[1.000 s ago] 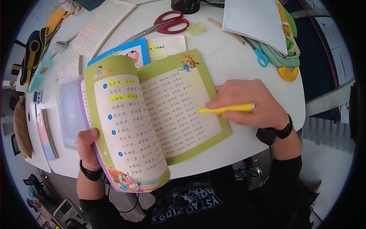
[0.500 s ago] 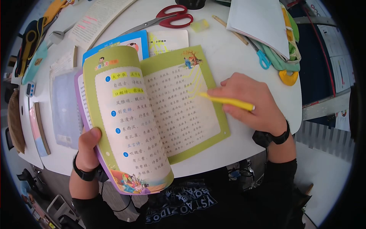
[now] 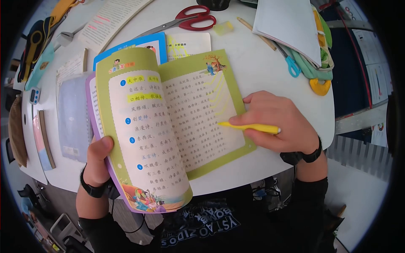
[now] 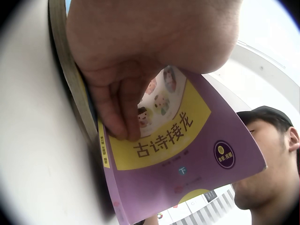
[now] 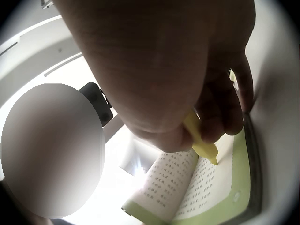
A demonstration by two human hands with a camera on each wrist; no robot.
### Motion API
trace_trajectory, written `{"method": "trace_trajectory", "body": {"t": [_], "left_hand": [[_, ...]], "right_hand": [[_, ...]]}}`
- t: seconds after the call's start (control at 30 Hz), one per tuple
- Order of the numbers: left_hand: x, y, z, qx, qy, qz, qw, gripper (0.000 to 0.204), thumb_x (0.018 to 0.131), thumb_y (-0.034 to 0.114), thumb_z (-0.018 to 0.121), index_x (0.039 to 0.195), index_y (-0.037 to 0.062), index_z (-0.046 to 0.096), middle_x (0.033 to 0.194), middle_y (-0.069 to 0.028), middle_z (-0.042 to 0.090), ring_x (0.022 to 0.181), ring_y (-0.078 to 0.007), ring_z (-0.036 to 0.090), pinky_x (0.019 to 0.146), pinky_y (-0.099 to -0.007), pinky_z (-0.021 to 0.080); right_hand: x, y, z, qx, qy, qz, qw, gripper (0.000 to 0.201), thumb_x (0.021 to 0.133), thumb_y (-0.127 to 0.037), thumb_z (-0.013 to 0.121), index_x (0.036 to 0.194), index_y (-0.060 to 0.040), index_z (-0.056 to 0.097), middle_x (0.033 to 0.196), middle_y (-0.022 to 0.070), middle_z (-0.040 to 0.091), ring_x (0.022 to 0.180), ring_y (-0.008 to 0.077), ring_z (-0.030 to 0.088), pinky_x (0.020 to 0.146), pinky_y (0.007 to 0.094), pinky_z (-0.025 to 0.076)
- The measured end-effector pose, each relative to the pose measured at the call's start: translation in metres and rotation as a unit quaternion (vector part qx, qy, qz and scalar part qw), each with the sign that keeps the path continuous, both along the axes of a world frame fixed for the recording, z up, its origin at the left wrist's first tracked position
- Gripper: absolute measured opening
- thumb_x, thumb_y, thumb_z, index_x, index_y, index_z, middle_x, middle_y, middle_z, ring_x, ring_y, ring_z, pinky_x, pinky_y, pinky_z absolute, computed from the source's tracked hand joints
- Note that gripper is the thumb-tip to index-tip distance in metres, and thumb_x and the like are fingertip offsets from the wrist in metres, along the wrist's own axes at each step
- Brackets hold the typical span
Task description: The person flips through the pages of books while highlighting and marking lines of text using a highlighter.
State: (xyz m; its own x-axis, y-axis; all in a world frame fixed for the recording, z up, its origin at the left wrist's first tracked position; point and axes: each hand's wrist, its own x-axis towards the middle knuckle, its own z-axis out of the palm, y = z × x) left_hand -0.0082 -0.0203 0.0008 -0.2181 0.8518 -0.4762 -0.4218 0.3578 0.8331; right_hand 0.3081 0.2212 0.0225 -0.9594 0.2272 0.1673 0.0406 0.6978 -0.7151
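An open book (image 3: 198,147) with green-bordered pages of printed Chinese text is tilted over the table, its left pages bowed up. My left hand (image 3: 98,158) grips its left edge, thumb on the green border. In the left wrist view, that hand's fingers (image 4: 127,110) press the purple cover (image 4: 187,161). A yellow highlighter (image 3: 259,127) is pinched in my right hand (image 3: 282,122). Its tip points left, close over the right page's text. Yellow slanting strokes (image 3: 217,99) run along that page's right side, and two lines on the left page are highlighted yellow.
Behind the book lie a blue-covered book (image 3: 163,44), a highlighted page (image 3: 190,45) and red-handled scissors (image 3: 196,19). A pencil (image 3: 257,33), white paper (image 3: 287,29), blue-handled scissors (image 3: 292,67) and a green-yellow pouch (image 3: 322,55) are at the right. A clear folder (image 3: 75,120) lies left.
My right hand moved the highlighter tip up the right page, then back down. The yellow strokes there now reach lower. My left hand keeps its hold on the book.
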Motion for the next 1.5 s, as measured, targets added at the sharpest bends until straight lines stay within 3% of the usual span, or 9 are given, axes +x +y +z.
{"method": "trace_trajectory", "body": {"t": [0.13, 0.43, 0.53, 0.73, 0.93, 1.0, 1.23, 1.33, 1.5], "left_hand": [[-0.005, -0.005, -0.002, -0.012, -0.014, -0.016, 1.0, 0.086, 0.089, 0.054, 0.056, 0.151, -0.0056, 0.045, 0.139, -0.024, 0.064, 0.119, -0.0317, 0.069, 0.1, -0.0408, 0.056], [-0.002, -0.001, -0.001, -0.005, -0.021, -0.009, 1.0, 0.084, 0.09, 0.051, 0.055, 0.151, -0.0059, 0.045, 0.14, -0.0238, 0.063, 0.122, -0.0317, 0.068, 0.102, -0.0414, 0.055], [-0.001, 0.001, 0.001, -0.003, 0.02, -0.017, 1.0, 0.084, 0.09, 0.05, 0.054, 0.151, -0.0057, 0.045, 0.142, -0.0236, 0.062, 0.123, -0.0314, 0.067, 0.103, -0.0416, 0.054], [-0.006, -0.004, -0.003, -0.005, -0.013, -0.02, 1.0, 0.084, 0.091, 0.052, 0.054, 0.15, -0.0061, 0.046, 0.14, -0.0234, 0.063, 0.121, -0.0309, 0.068, 0.101, -0.0406, 0.055], [-0.008, -0.003, -0.002, -0.018, 0.011, -0.027, 0.999, 0.084, 0.09, 0.053, 0.054, 0.15, -0.006, 0.046, 0.139, -0.0234, 0.064, 0.12, -0.0309, 0.068, 0.101, -0.0406, 0.055], [-0.005, -0.001, -0.002, -0.017, 0.007, -0.015, 1.0, 0.084, 0.09, 0.052, 0.054, 0.15, -0.006, 0.046, 0.139, -0.0233, 0.064, 0.12, -0.0309, 0.068, 0.101, -0.0406, 0.055], [-0.007, -0.003, -0.002, -0.012, -0.003, -0.019, 1.0, 0.084, 0.09, 0.052, 0.055, 0.149, -0.0069, 0.046, 0.138, -0.0238, 0.064, 0.119, -0.0312, 0.068, 0.1, -0.0408, 0.055], [-0.007, -0.003, -0.001, -0.015, 0.006, -0.024, 1.0, 0.084, 0.09, 0.052, 0.055, 0.149, -0.0074, 0.046, 0.138, -0.0245, 0.064, 0.118, -0.0315, 0.069, 0.099, -0.0405, 0.056], [-0.008, -0.005, -0.004, 0.008, 0.027, -0.031, 0.999, 0.081, 0.092, 0.049, 0.057, 0.149, -0.0068, 0.045, 0.137, -0.023, 0.065, 0.117, -0.0291, 0.07, 0.096, -0.0378, 0.057]], "right_hand": [[0.002, -0.001, 0.011, 0.081, -0.041, -0.122, 0.988, 0.03, 0.086, -0.006, 0.074, 0.116, -0.0086, 0.076, 0.09, 0.0092, 0.069, 0.08, 0.0307, 0.062, 0.072, 0.0386, 0.053], [0.007, 0.001, 0.007, 0.011, -0.025, 0.009, 1.0, 0.029, 0.088, -0.007, 0.074, 0.117, -0.0062, 0.075, 0.09, 0.011, 0.07, 0.08, 0.0321, 0.064, 0.07, 0.0401, 0.053], [0.006, -0.002, 0.012, 0.049, -0.068, -0.127, 0.988, 0.031, 0.084, -0.007, 0.073, 0.115, -0.0075, 0.076, 0.09, 0.0108, 0.07, 0.079, 0.0321, 0.065, 0.093, 0.0421, 0.057], [0.009, -0.001, 0.004, -0.042, -0.034, 0.072, 0.996, 0.027, 0.083, -0.005, 0.072, 0.11, -0.0038, 0.075, 0.09, 0.0109, 0.069, 0.079, 0.0322, 0.066, 0.08, 0.0403, 0.056], [0.01, -0.003, 0.02, 0.058, -0.054, -0.114, 0.99, 0.026, 0.087, -0.009, 0.074, 0.112, -0.006, 0.074, 0.087, 0.0098, 0.068, 0.078, 0.0316, 0.064, 0.071, 0.0429, 0.053], [0.008, -0.003, 0.016, -0.018, 0.032, 0.043, 0.998, 0.026, 0.086, -0.009, 0.074, 0.112, -0.006, 0.074, 0.088, 0.0103, 0.069, 0.077, 0.0313, 0.064, 0.07, 0.0428, 0.052], [0.015, 0.005, 0.01, 0.027, -0.035, 0.092, 0.995, 0.027, 0.088, -0.011, 0.074, 0.114, -0.0063, 0.074, 0.095, 0.0111, 0.071, 0.077, 0.0325, 0.062, 0.072, 0.0385, 0.053], [0.013, 0.003, 0.007, 0.19, 0.047, -0.17, 0.966, 0.03, 0.092, -0.01, 0.072, 0.121, -0.0041, 0.071, 0.096, 0.0083, 0.071, 0.076, 0.0254, 0.063, 0.075, 0.0338, 0.053], [0.0, -0.003, 0.003, -0.164, 0.139, -0.279, 0.936, 0.041, 0.1, -0.007, 0.064, 0.14, -0.0033, 0.057, 0.107, 0.0038, 0.063, 0.096, 0.0114, 0.062, 0.088, 0.028, 0.051]]}}
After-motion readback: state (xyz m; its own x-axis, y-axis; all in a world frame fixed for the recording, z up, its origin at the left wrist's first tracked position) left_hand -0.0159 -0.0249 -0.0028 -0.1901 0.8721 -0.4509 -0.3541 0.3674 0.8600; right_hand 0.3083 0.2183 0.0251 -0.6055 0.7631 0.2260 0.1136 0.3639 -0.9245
